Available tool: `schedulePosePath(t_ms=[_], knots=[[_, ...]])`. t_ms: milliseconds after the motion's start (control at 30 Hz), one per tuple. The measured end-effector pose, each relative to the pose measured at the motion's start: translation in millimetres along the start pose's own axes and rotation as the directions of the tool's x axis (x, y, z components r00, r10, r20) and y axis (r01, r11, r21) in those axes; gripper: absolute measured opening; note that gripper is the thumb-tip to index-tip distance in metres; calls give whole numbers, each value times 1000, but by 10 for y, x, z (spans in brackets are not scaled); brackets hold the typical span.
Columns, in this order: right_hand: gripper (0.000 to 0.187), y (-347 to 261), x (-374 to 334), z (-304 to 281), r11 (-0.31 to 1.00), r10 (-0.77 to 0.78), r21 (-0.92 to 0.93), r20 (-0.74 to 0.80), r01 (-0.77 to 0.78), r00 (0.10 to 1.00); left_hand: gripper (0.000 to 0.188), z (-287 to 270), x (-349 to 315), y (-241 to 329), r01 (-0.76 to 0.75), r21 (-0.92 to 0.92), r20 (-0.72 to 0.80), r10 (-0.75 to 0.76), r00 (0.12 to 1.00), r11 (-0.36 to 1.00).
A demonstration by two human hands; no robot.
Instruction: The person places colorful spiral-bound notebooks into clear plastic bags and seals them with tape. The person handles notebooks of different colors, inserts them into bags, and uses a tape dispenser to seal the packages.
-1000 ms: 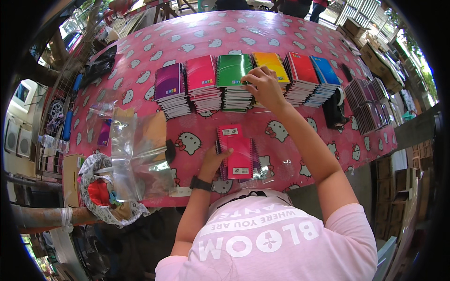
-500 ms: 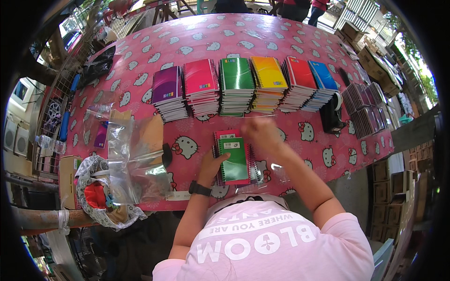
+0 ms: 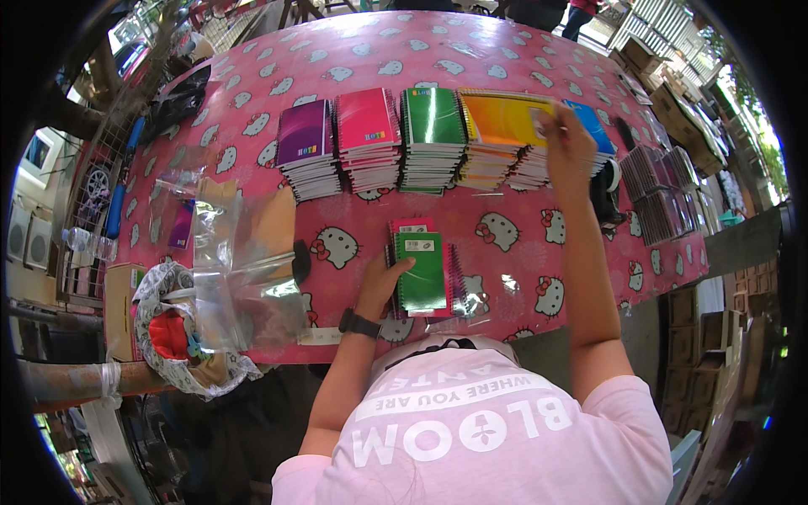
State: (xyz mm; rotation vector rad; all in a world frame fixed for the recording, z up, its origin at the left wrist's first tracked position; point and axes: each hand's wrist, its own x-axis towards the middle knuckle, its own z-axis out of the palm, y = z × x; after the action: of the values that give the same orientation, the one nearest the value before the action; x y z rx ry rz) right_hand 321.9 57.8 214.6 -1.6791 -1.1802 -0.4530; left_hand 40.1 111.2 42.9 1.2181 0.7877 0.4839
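Note:
My left hand [image 3: 381, 284] grips a small pile of spiral notebooks at the table's near edge, its thumb on the green notebook [image 3: 423, 282] on top. A pink notebook [image 3: 411, 225] sticks out beneath it, and purple spiral binding shows at the right side. My right hand [image 3: 570, 145] is stretched out to the back row, fingers closed on the right edge of a yellow notebook [image 3: 518, 124] with a white label. That notebook is raised beside the yellow stack [image 3: 491, 160] and hides most of the red stack's top.
Purple [image 3: 305, 135], pink [image 3: 366, 118], green [image 3: 433, 118] and blue [image 3: 591, 126] notebook stacks share the row. A black tape dispenser [image 3: 606, 198] and wrapped bundles [image 3: 656, 215] lie right. Clear plastic bags [image 3: 240, 269] and a cloth-lined basket [image 3: 172, 337] are at left.
My right hand has moved from above the small pile up and right to the back row, and now holds a yellow notebook. My left hand stays on the pile.

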Motion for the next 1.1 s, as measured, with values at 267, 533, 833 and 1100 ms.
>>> schedulePosePath(t_ms=[267, 533, 833, 1100], knots=[[38, 121, -723, -306, 662, 400, 398, 529, -635, 749, 31, -25, 74, -159, -27, -3, 1, 27, 1000, 1000], [34, 156, -1121, -216, 541, 420, 367, 661, -757, 621, 31, -11, 58, -99, 1, -48, 6, 0, 1000, 999], [36, -237, -1572, -65, 143, 675, 522, 569, -841, 469, 30, -17, 60, -106, 37, -124, -25, -40, 999, 992], [24, -491, -2103, -47, 779, 481, -208, 803, -591, 352, 36, 104, -51, 97, -47, 36, 20, 47, 999, 998]])
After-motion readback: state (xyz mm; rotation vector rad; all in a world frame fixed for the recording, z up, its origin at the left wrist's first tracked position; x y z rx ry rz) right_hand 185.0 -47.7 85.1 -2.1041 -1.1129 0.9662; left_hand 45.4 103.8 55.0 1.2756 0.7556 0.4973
